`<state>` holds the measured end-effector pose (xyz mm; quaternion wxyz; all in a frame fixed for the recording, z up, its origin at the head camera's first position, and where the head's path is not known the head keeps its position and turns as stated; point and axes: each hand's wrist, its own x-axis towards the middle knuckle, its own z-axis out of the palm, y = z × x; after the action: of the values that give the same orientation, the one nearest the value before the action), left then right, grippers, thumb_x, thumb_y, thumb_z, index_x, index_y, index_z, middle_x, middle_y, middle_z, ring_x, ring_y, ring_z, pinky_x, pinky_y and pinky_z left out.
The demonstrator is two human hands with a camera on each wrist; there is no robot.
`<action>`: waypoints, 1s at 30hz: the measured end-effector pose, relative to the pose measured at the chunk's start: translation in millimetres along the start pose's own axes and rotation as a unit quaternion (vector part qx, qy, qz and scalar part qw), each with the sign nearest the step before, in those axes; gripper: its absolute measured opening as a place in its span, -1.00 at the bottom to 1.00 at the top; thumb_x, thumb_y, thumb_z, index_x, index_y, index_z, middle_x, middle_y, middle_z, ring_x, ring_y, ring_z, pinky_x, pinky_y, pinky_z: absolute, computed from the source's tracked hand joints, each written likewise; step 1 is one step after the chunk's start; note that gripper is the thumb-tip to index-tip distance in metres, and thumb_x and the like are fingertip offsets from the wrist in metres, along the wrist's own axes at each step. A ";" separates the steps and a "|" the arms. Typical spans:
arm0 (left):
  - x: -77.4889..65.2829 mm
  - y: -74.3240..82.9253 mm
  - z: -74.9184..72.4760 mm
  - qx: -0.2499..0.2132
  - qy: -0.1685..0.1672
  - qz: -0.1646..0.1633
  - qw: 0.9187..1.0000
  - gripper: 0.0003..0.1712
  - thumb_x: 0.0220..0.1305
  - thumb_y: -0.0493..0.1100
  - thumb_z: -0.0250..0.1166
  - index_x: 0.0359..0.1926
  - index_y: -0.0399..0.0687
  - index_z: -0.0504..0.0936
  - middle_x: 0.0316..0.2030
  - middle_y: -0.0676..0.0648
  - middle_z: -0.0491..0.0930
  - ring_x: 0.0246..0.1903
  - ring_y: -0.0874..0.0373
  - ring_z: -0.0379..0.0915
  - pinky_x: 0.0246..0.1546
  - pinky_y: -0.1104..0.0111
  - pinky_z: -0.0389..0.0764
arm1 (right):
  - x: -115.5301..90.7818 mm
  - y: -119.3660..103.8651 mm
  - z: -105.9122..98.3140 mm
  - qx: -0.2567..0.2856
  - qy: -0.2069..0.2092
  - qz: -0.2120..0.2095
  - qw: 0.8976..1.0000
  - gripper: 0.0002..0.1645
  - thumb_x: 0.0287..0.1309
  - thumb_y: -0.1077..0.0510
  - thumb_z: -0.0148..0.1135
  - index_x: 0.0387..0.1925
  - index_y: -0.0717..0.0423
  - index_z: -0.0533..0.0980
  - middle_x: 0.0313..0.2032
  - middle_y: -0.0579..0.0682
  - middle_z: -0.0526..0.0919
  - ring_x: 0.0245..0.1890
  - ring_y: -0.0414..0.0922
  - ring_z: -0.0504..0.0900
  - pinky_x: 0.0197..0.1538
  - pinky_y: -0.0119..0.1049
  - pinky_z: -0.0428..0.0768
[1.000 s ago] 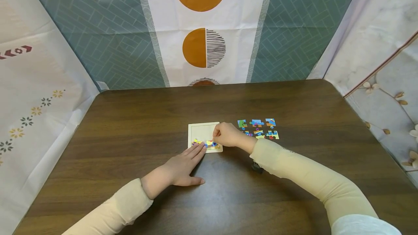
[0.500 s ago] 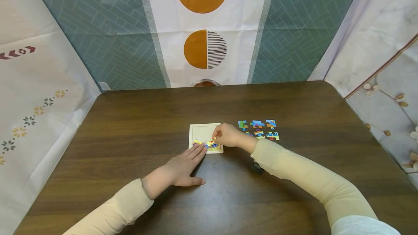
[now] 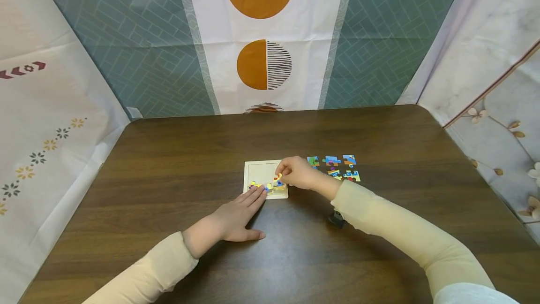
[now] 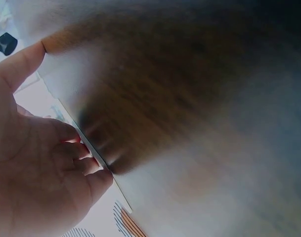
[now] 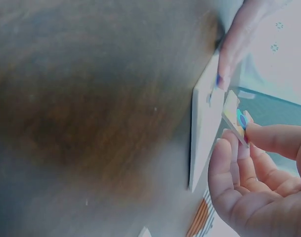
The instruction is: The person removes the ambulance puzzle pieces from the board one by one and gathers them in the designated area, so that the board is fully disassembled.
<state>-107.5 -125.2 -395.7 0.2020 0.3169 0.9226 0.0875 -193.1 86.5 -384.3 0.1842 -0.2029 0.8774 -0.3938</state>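
A pale square puzzle tray [image 3: 262, 169] lies mid-table with colourful jigsaw pieces along its near edge. My left hand [image 3: 240, 217] rests with straight fingers over the tray's near left part; the fingertips partly cover a yellow and purple piece [image 3: 254, 184]. Thumb spread, that hand reaches back onto the table. Above the tray's right side my right hand [image 3: 296, 172] pinches a puzzle piece [image 5: 234, 118] between thumb and fingers. In the right wrist view this piece is tilted and clear of the tray, its coloured face turned partly toward the thumb.
Right of the tray lie several loose puzzle pieces [image 3: 332, 160] in two rows, some partly hidden by my right hand. The brown wooden table [image 3: 190, 154] ends at a patterned cloth backdrop [image 3: 270, 27]. A black wrist device [image 3: 336, 219] hangs under my right forearm.
My right hand has shifted slightly right and lifted the puzzle piece from the tray's near right area, tilting it. The left hand stays in place.
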 end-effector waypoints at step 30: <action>-0.6 -0.4 0.9 0.001 0.005 0.009 1.000 0.05 0.22 0.21 0.21 0.47 -0.23 -0.07 0.50 -0.15 -0.19 0.48 -0.05 -0.30 0.43 0.14 0.03 | -63.8 32.4 -61.4 0.063 0.043 0.030 0.997 -0.74 0.10 0.38 0.15 -0.14 0.43 0.51 -0.39 0.12 0.63 -0.51 -0.13 0.50 -0.39 -0.24 0.57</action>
<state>-106.9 -125.8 -396.5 0.1961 0.3247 0.9209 0.0898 -175.4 176.0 -360.5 0.1705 -0.1480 0.8637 -0.4505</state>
